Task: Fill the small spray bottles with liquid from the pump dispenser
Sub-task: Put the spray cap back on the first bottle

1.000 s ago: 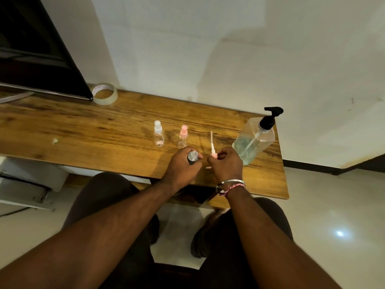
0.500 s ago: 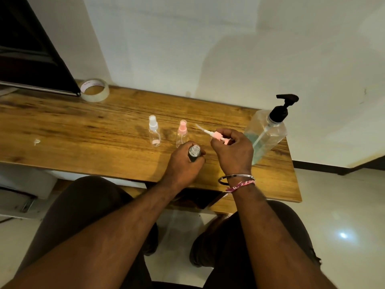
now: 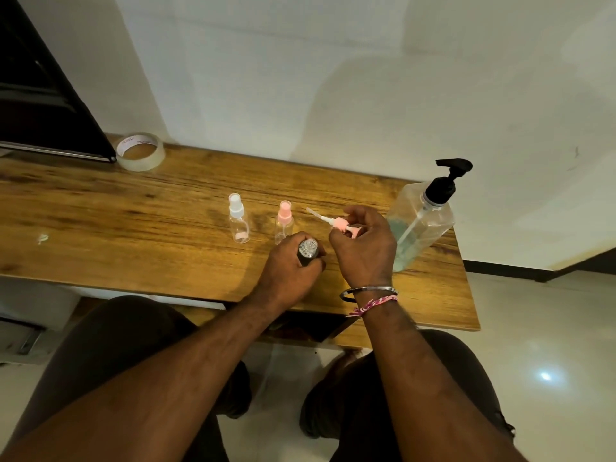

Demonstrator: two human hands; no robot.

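My left hand (image 3: 289, 264) grips an uncapped small clear spray bottle (image 3: 308, 248) upright on the wooden table (image 3: 133, 228); its open mouth faces up. Just to its right, my right hand (image 3: 365, 243) holds a pink spray top (image 3: 340, 224) by its head, its thin dip tube pointing up-left over the table. Two capped small bottles stand behind my left hand: a white-topped bottle (image 3: 238, 219) and a pink-topped bottle (image 3: 285, 221). The large clear pump dispenser (image 3: 421, 221) with a black pump stands at the right, partly filled with bluish liquid.
A roll of clear tape (image 3: 140, 155) lies at the back left beside a dark monitor (image 3: 40, 95). A small white scrap (image 3: 42, 238) lies at the left. The table's right edge is just beyond the dispenser; a white wall runs behind.
My right hand lifted the pink spray top off the table and turned it so its tube points up-left. My left hand stays on the open bottle. The view shifted slightly.
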